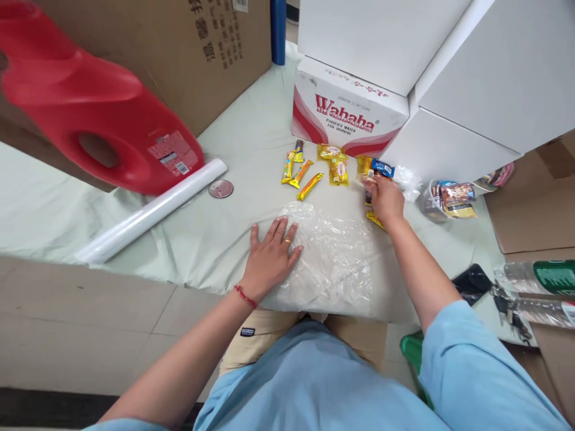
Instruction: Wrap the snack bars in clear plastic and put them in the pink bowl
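Note:
My left hand [272, 257] lies flat with fingers spread on a sheet of clear plastic film [335, 260], pressing its left side to the table. Farther right, my right hand [385, 200] has its fingertips pinched at the lower edge of a yellow-wrapped snack [364, 164]. Beside that hand are a blue-wrapped snack [383, 168] and a yellow packet [374, 219], partly covered by the hand and wrist. Beyond the film lie several slim yellow snack bars [309, 187] and yellow-wrapped snacks [338, 171].
A red jug [148, 129], a film roll [153, 212] and a round tin [221, 189] are at left. The Wahaba carton [345, 114] and white boxes [489, 72] stand behind. At right are a snack tub [433, 203], a black phone-like object [471, 284] and bottles [539, 277].

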`<action>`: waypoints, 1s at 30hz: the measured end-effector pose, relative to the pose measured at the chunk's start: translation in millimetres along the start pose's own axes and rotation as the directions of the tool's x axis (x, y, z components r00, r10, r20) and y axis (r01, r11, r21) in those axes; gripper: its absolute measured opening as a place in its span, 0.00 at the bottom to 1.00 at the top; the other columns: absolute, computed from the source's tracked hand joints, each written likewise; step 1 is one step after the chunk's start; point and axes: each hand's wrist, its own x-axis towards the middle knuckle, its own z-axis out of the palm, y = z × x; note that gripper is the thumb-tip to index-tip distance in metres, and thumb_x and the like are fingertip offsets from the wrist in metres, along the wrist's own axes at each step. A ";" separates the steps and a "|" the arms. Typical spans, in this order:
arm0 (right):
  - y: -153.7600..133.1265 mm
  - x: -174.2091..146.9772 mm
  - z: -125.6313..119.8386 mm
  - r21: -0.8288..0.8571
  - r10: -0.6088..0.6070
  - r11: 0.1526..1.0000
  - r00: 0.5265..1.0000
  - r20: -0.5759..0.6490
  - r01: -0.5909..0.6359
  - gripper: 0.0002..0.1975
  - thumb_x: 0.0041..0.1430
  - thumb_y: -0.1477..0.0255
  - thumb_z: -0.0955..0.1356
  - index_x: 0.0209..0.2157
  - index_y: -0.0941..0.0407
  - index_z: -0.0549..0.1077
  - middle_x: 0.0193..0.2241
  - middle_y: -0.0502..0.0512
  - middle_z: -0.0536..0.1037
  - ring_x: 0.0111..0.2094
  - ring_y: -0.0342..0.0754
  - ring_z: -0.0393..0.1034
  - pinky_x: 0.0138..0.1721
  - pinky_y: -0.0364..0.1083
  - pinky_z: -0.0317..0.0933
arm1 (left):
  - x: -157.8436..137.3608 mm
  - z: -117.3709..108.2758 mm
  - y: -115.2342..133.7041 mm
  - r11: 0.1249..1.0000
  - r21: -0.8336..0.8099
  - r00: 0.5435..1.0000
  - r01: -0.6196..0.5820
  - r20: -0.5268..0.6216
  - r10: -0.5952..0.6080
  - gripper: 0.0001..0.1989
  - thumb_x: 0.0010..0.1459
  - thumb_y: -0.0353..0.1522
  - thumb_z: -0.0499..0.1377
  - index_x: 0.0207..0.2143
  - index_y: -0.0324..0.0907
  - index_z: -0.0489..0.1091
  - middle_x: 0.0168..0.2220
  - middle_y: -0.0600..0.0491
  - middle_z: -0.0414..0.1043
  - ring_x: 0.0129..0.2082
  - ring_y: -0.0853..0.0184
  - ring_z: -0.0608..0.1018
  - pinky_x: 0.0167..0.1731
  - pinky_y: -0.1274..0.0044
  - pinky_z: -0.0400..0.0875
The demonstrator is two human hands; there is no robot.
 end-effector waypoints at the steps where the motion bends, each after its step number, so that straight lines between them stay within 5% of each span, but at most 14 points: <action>1: -1.4 -6.4 -7.2 0.065 0.040 0.997 0.998 -0.041 -0.037 0.19 0.71 0.66 0.60 0.50 0.58 0.78 0.45 0.66 0.82 0.47 0.60 0.72 0.49 0.55 0.65 | 0.0 1.1 -0.2 1.000 -0.005 1.000 -0.001 0.000 0.001 0.31 0.75 0.45 0.44 0.74 0.44 0.56 0.76 0.41 0.51 0.76 0.51 0.57 0.72 0.41 0.36; 3: -6.7 -24.2 -20.9 0.254 0.065 0.965 0.998 0.028 -0.070 0.18 0.70 0.61 0.61 0.44 0.57 0.78 0.37 0.61 0.81 0.39 0.55 0.73 0.43 0.51 0.65 | 0.2 3.3 -1.0 1.000 -0.017 1.000 -0.002 -0.001 0.002 0.32 0.74 0.45 0.45 0.75 0.44 0.55 0.77 0.41 0.50 0.76 0.50 0.56 0.72 0.41 0.35; 5: -17.1 -46.6 -29.6 0.461 -0.054 0.884 0.960 0.274 -0.082 0.19 0.68 0.56 0.64 0.39 0.57 0.77 0.32 0.55 0.80 0.34 0.51 0.72 0.39 0.48 0.64 | 0.4 5.1 -1.9 1.000 -0.027 1.000 -0.003 -0.004 0.003 0.32 0.75 0.45 0.45 0.75 0.45 0.54 0.77 0.41 0.49 0.77 0.50 0.55 0.72 0.41 0.33; 8: -41.7 -80.8 -29.1 0.633 -0.332 0.765 0.768 0.548 -0.121 0.21 0.66 0.53 0.66 0.43 0.56 0.80 0.33 0.52 0.81 0.34 0.49 0.73 0.37 0.46 0.65 | 0.2 6.4 -2.4 1.000 -0.020 1.000 -0.006 -0.004 0.006 0.32 0.75 0.45 0.43 0.75 0.44 0.54 0.77 0.40 0.49 0.77 0.52 0.54 0.72 0.41 0.32; 10: -59.5 -97.9 -22.3 0.637 -0.406 0.768 0.720 0.563 -0.065 0.22 0.69 0.53 0.65 0.47 0.55 0.80 0.37 0.54 0.82 0.36 0.50 0.74 0.39 0.47 0.67 | -0.3 6.1 -1.9 1.000 -0.007 1.000 -0.005 -0.004 0.005 0.32 0.75 0.46 0.43 0.75 0.44 0.55 0.77 0.41 0.50 0.77 0.53 0.54 0.72 0.42 0.32; 14: -84.5 -117.0 -9.6 0.444 -0.438 0.855 0.832 0.341 0.268 0.20 0.71 0.56 0.66 0.51 0.55 0.80 0.52 0.64 0.80 0.53 0.58 0.71 0.57 0.56 0.65 | -1.3 3.4 -0.5 1.000 -0.001 1.000 -0.001 -0.009 0.001 0.31 0.76 0.46 0.41 0.74 0.44 0.56 0.77 0.42 0.50 0.77 0.55 0.55 0.72 0.43 0.33; 17: -92.9 -128.1 -5.3 0.332 -0.526 0.842 0.787 0.322 0.427 0.24 0.69 0.59 0.70 0.61 0.55 0.75 0.61 0.65 0.75 0.61 0.62 0.64 0.62 0.60 0.61 | -1.7 1.4 -0.5 1.000 -0.010 1.000 -0.002 -0.010 0.001 0.31 0.76 0.44 0.40 0.74 0.44 0.56 0.77 0.43 0.50 0.77 0.55 0.54 0.73 0.43 0.33; 19: -94.0 -136.4 -3.5 0.279 -0.534 0.844 0.765 0.359 0.459 0.26 0.69 0.64 0.70 0.65 0.54 0.72 0.63 0.65 0.74 0.62 0.63 0.63 0.62 0.62 0.62 | -1.3 0.5 -1.1 1.000 -0.017 1.000 0.002 -0.005 -0.003 0.31 0.76 0.44 0.40 0.75 0.43 0.54 0.77 0.42 0.50 0.77 0.55 0.55 0.72 0.43 0.32; 25: -83.5 -162.4 1.0 0.294 -0.505 0.852 0.826 0.249 0.432 0.18 0.74 0.68 0.64 0.60 0.51 0.76 0.55 0.62 0.79 0.56 0.59 0.69 0.60 0.61 0.65 | 1.4 -0.6 -2.4 1.000 -0.016 0.999 -0.011 0.033 0.011 0.33 0.75 0.46 0.41 0.75 0.42 0.53 0.77 0.39 0.47 0.77 0.52 0.55 0.70 0.39 0.29; 30: -83.5 -183.4 6.3 0.185 -0.526 0.851 0.796 0.299 0.492 0.28 0.74 0.61 0.65 0.71 0.51 0.64 0.72 0.63 0.63 0.75 0.65 0.49 0.72 0.76 0.35 | 0.2 1.5 -2.8 1.000 -0.020 1.000 -0.015 0.016 0.016 0.32 0.75 0.45 0.41 0.75 0.42 0.54 0.77 0.39 0.49 0.76 0.51 0.56 0.70 0.40 0.28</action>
